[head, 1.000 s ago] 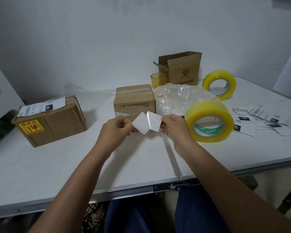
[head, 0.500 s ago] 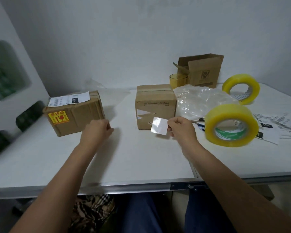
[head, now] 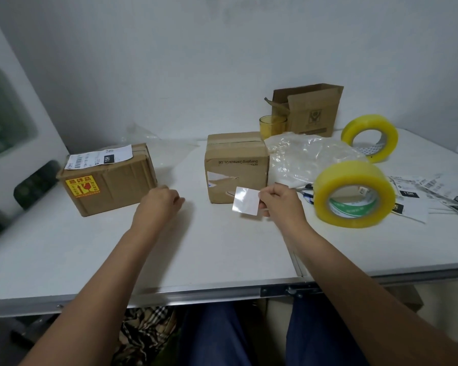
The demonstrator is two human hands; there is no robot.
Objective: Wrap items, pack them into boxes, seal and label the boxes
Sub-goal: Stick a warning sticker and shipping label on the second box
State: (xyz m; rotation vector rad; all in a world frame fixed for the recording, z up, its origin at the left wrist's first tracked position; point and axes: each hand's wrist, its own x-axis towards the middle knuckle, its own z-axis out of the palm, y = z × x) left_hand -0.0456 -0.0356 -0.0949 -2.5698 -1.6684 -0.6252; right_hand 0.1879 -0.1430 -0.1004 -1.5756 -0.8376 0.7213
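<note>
My right hand (head: 280, 204) pinches a small glossy white square of paper (head: 246, 200) by its right edge, just in front of the middle taped cardboard box (head: 236, 165). My left hand (head: 159, 204) hovers over the table with fingers curled, beside the lower right corner of the left box (head: 111, 180). Whether it holds anything is hidden. The left box carries a white shipping label on top and a yellow fragile sticker on its front. A big roll of yellow tape (head: 354, 194) stands right of my right hand.
Crumpled clear plastic wrap (head: 307, 159) lies behind my right hand. A second tape roll (head: 369, 137), an open cardboard box (head: 310, 112) and a yellow glass (head: 271, 126) stand at the back right. Loose shipping labels (head: 434, 194) cover the right side of the white table (head: 222, 254).
My hands have drawn apart: the left swung leftward to the left box, while the right keeps the glossy square. The white piece in my left fingers is no longer visible. My view turned left.
</note>
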